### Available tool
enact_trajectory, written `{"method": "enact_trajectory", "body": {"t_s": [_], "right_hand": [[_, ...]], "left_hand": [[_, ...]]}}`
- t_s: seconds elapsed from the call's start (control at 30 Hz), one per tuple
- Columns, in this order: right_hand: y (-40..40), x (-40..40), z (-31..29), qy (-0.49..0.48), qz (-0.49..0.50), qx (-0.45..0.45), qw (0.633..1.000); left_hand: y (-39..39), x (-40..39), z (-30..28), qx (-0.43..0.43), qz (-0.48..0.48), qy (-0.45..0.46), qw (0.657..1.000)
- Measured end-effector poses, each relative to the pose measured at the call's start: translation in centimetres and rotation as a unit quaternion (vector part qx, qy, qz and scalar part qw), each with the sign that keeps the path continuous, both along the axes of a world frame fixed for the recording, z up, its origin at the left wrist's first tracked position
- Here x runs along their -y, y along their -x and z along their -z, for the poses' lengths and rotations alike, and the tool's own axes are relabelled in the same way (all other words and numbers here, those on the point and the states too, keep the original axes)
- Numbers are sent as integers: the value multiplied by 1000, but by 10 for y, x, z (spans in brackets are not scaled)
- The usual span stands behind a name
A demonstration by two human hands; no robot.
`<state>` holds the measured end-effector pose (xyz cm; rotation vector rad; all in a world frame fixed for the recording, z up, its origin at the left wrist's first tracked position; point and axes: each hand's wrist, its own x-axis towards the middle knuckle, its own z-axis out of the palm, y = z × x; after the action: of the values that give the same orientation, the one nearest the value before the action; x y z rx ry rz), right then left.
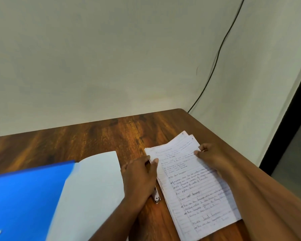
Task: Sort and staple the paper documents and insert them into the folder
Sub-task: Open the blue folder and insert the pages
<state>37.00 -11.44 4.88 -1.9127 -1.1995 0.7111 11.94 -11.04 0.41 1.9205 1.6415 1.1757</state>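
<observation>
The single head-worn camera looks forward and down from above the person's seat, close over the near right part of a wooden table (111, 131). Its wide angle also takes in the wall (111, 58) behind the table's far edge.

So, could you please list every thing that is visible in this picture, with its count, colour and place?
papers: one stack, white lined sheets with handwriting, on the table at right, slightly fanned
folder: one, blue, lying open at left, pale inner flap towards the papers
stapler: one, silvery, between folder and papers, partly hidden under the left hand
table: one, brown wood grain
cable: one, dark, down the wall behind the table
wall: pale, behind
left hand: thumb on the stack's left edge
right hand: holds the stack's right edge
</observation>
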Motion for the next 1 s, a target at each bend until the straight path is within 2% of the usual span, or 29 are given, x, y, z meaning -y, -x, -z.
{"method": "enact_trajectory", "body": {"t_s": [0.17,0.3,0.5,0.73,0.83,1.0], "right_hand": [[5,0,3,-1,-12,93,996],[0,0,3,-29,69,193,978],[-2,-6,8,-62,52,150,985],[0,-9,9,-134,89,109,981],[1,-10,7,-155,80,131,976],[-1,-4,-2,-215,38,225,950]], "left_hand": [[0,2,-1,-46,-3,21,999],[-2,0,2,-70,-2,27,997],[-1,-2,1,-112,0,10,994],[-2,-5,3,-142,10,16,990],[-2,-6,3,-142,12,22,990],[-1,-5,2,-139,13,27,990]]}}
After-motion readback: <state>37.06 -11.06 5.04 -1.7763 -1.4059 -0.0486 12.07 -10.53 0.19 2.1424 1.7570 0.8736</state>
